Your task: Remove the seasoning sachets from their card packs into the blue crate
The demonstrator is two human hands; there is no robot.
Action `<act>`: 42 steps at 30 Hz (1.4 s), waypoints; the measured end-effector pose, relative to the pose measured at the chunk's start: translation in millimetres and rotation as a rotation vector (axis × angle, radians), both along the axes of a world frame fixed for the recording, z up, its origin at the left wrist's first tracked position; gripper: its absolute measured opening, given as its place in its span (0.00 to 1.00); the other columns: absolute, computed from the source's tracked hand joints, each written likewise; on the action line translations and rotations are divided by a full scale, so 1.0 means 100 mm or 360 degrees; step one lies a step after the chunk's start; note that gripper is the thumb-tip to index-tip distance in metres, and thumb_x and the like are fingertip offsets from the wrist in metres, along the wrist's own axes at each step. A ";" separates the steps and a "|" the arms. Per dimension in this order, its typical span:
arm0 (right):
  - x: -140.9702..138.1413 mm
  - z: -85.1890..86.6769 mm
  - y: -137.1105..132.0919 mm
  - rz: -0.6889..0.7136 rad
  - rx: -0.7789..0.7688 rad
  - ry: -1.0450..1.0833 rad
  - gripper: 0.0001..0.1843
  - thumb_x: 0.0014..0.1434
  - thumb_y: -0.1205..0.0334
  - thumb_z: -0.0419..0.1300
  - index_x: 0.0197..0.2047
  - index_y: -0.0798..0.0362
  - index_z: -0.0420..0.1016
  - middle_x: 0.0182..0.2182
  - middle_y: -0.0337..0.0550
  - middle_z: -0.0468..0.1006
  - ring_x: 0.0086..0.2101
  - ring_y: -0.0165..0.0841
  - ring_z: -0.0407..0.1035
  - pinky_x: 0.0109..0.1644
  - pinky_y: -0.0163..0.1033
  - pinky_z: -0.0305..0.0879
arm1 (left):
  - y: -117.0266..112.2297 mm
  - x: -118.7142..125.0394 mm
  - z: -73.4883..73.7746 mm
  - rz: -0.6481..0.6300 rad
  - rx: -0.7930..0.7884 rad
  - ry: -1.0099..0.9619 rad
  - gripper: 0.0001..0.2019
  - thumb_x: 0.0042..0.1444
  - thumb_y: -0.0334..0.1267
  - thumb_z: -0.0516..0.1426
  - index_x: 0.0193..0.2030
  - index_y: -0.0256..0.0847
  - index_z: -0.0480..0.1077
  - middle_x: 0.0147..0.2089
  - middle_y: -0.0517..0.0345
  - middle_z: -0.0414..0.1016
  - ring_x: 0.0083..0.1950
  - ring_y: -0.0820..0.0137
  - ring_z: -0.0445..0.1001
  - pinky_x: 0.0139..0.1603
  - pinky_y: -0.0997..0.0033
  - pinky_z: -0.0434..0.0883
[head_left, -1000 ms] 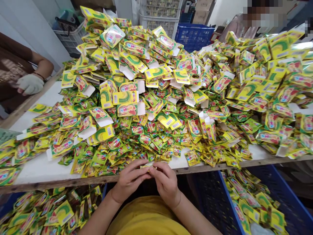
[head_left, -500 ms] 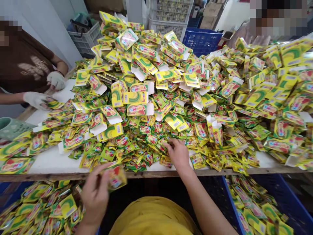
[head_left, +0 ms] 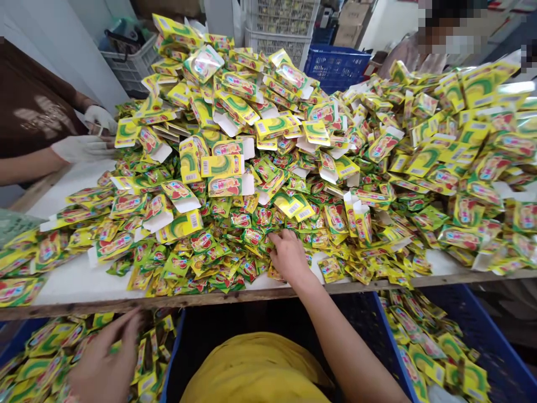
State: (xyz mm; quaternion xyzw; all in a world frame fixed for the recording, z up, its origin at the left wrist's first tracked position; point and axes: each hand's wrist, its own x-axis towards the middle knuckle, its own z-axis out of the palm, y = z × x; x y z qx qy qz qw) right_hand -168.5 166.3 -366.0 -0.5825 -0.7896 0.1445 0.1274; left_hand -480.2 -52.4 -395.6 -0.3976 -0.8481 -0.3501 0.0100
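Where the great heap of yellow-green cartons (head_left: 268,129) slopes down toward the person, only a narrow strip of bare white table (head_left: 79,277) shows along the near wooden edge, widest at about eight o'clock (elsewhere the heap runs almost to the lip). Below that edge stand two blue crates, the left crate (head_left: 170,358) at seven o'clock and the right crate (head_left: 495,347) at four o'clock, both holding packed boxes. At six o'clock the right hand (head_left: 289,254) lies palm down on the loose sachets (head_left: 218,263) at the heap's foot, fingers curled into them; whether it grips one I cannot tell. At seven o'clock the left hand (head_left: 103,364) hangs over the left crate, fingers spread and empty, just above the boxes. At nine o'clock a co-worker's gloved hands (head_left: 88,143) touch the heap's edge. White baskets (head_left: 277,28) and a blue basket (head_left: 335,64) stand behind at twelve o'clock.
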 end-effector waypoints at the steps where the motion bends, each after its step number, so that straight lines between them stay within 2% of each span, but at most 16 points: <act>1: 0.03 -0.03 0.05 0.0016 -0.0015 0.0218 0.17 0.54 0.67 0.58 0.48 0.52 0.76 0.39 0.51 0.73 0.45 0.44 0.65 0.49 0.48 0.60 | 0.20 0.31 0.09 -0.0226 0.0093 0.0002 0.09 0.53 0.44 0.60 0.41 0.53 0.76 0.39 0.69 0.81 0.36 0.64 0.77 0.40 0.64 0.73; 2: 0.07 -0.07 0.10 0.0017 -0.0034 0.0452 0.14 0.56 0.65 0.58 0.45 0.52 0.78 0.37 0.50 0.74 0.43 0.43 0.66 0.49 0.48 0.61 | 0.40 0.61 0.17 -0.0586 0.0156 -0.0075 0.09 0.54 0.42 0.59 0.42 0.49 0.76 0.41 0.65 0.81 0.39 0.65 0.78 0.43 0.65 0.73; 5: 0.25 -0.11 0.19 -0.0051 -0.0075 0.0944 0.12 0.58 0.58 0.57 0.42 0.53 0.77 0.36 0.47 0.76 0.40 0.40 0.70 0.48 0.45 0.65 | 0.92 1.33 0.32 -0.1368 0.0280 -0.0303 0.09 0.59 0.32 0.56 0.44 0.43 0.76 0.40 0.58 0.80 0.40 0.70 0.78 0.45 0.73 0.73; 8: 0.63 -0.05 0.16 -0.0190 -0.0121 0.1061 0.16 0.60 0.53 0.53 0.46 0.52 0.73 0.36 0.44 0.76 0.32 0.36 0.72 0.35 0.40 0.69 | 1.23 1.75 0.38 -0.1746 0.0247 -0.0460 0.10 0.61 0.30 0.54 0.44 0.41 0.75 0.40 0.55 0.79 0.41 0.72 0.77 0.45 0.74 0.72; 10: 0.99 0.03 0.07 -0.0339 -0.0312 0.1171 0.18 0.58 0.51 0.54 0.47 0.51 0.71 0.34 0.42 0.75 0.25 0.32 0.69 0.25 0.36 0.67 | 1.35 1.89 0.39 -0.1849 0.0160 -0.0496 0.09 0.62 0.31 0.54 0.43 0.41 0.75 0.39 0.55 0.79 0.41 0.71 0.76 0.44 0.74 0.71; 12: 1.34 0.10 -0.04 -0.0437 -0.0557 0.1202 0.19 0.55 0.51 0.57 0.47 0.52 0.72 0.33 0.40 0.75 0.23 0.30 0.67 0.23 0.35 0.65 | 1.45 1.95 0.37 -0.1911 0.0065 -0.0505 0.09 0.62 0.31 0.54 0.42 0.41 0.75 0.39 0.55 0.79 0.40 0.71 0.76 0.43 0.73 0.71; 15: 1.64 0.09 -0.15 -0.0427 -0.0694 0.0714 0.17 0.53 0.56 0.60 0.45 0.53 0.74 0.31 0.39 0.76 0.27 0.31 0.69 0.27 0.34 0.65 | 1.65 1.96 0.35 -0.1977 0.0031 -0.0450 0.09 0.61 0.31 0.54 0.41 0.40 0.75 0.38 0.55 0.78 0.40 0.70 0.76 0.43 0.72 0.71; 17: 1.66 0.00 -0.17 -0.0501 -0.0614 0.0248 0.15 0.52 0.61 0.62 0.44 0.54 0.74 0.31 0.41 0.76 0.31 0.34 0.70 0.33 0.35 0.65 | 1.82 1.93 0.39 -0.1980 0.0073 -0.0347 0.09 0.62 0.31 0.53 0.41 0.40 0.75 0.38 0.55 0.78 0.39 0.70 0.75 0.42 0.71 0.71; 19: 1.58 -0.09 -0.17 -0.0616 -0.0524 -0.0003 0.15 0.52 0.64 0.62 0.45 0.58 0.73 0.33 0.47 0.77 0.35 0.39 0.71 0.39 0.39 0.64 | 2.03 1.92 0.51 -0.1968 0.0142 -0.0155 0.09 0.62 0.31 0.53 0.42 0.39 0.75 0.38 0.53 0.78 0.40 0.69 0.75 0.43 0.70 0.71; 22: 1.44 -0.17 -0.20 -0.0671 -0.0438 -0.0136 0.14 0.56 0.64 0.60 0.44 0.62 0.72 0.37 0.57 0.75 0.39 0.45 0.72 0.42 0.43 0.63 | 2.38 1.95 0.73 -0.1951 0.0226 0.0386 0.12 0.62 0.30 0.51 0.49 0.38 0.72 0.45 0.49 0.76 0.47 0.63 0.72 0.48 0.62 0.69; 25: 1.34 -0.16 -0.26 -0.0618 -0.0289 -0.0355 0.13 0.57 0.59 0.61 0.41 0.60 0.72 0.40 0.59 0.74 0.42 0.47 0.70 0.45 0.43 0.63 | 2.74 2.07 0.89 -0.1964 0.0158 0.0966 0.19 0.59 0.26 0.51 0.58 0.37 0.65 0.57 0.43 0.69 0.56 0.55 0.65 0.53 0.52 0.65; 28: 1.24 -0.15 -0.35 -0.0566 -0.0193 -0.0342 0.13 0.55 0.58 0.63 0.39 0.59 0.70 0.37 0.56 0.74 0.42 0.47 0.70 0.44 0.43 0.63 | 3.00 2.21 0.93 -0.1995 -0.0010 0.1122 0.22 0.55 0.21 0.50 0.56 0.35 0.66 0.59 0.40 0.67 0.58 0.53 0.63 0.54 0.49 0.64; 31: 1.20 -0.20 -0.43 -0.0511 -0.0222 0.0016 0.12 0.55 0.62 0.61 0.42 0.58 0.69 0.29 0.46 0.75 0.33 0.41 0.70 0.37 0.40 0.63 | 2.96 2.22 0.90 -0.1995 0.0017 0.0916 0.22 0.52 0.20 0.52 0.54 0.35 0.66 0.59 0.40 0.66 0.60 0.52 0.62 0.56 0.48 0.64; 35: 1.31 -0.30 -0.48 -0.0410 -0.0270 0.0770 0.11 0.55 0.58 0.61 0.40 0.54 0.73 0.27 0.40 0.74 0.29 0.36 0.68 0.34 0.39 0.65 | 2.43 2.00 0.69 -0.2003 0.0279 0.0532 0.25 0.57 0.23 0.51 0.61 0.41 0.60 0.65 0.42 0.57 0.66 0.56 0.56 0.63 0.48 0.60; 39: 1.38 -0.29 -0.39 -0.0682 -0.0427 0.1482 0.18 0.50 0.50 0.65 0.39 0.55 0.75 0.29 0.41 0.74 0.29 0.35 0.67 0.29 0.40 0.71 | 1.82 1.78 0.37 -0.2181 0.0047 0.0503 0.21 0.58 0.30 0.56 0.58 0.43 0.63 0.66 0.41 0.57 0.69 0.53 0.52 0.66 0.43 0.58; 42: 1.27 -0.20 -0.28 -0.0765 -0.0462 0.1804 0.20 0.47 0.50 0.68 0.39 0.55 0.75 0.32 0.42 0.75 0.31 0.35 0.68 0.28 0.41 0.74 | 1.63 1.83 0.25 -0.2061 0.0046 0.0297 0.22 0.57 0.38 0.59 0.57 0.39 0.63 0.64 0.39 0.59 0.69 0.54 0.53 0.66 0.46 0.59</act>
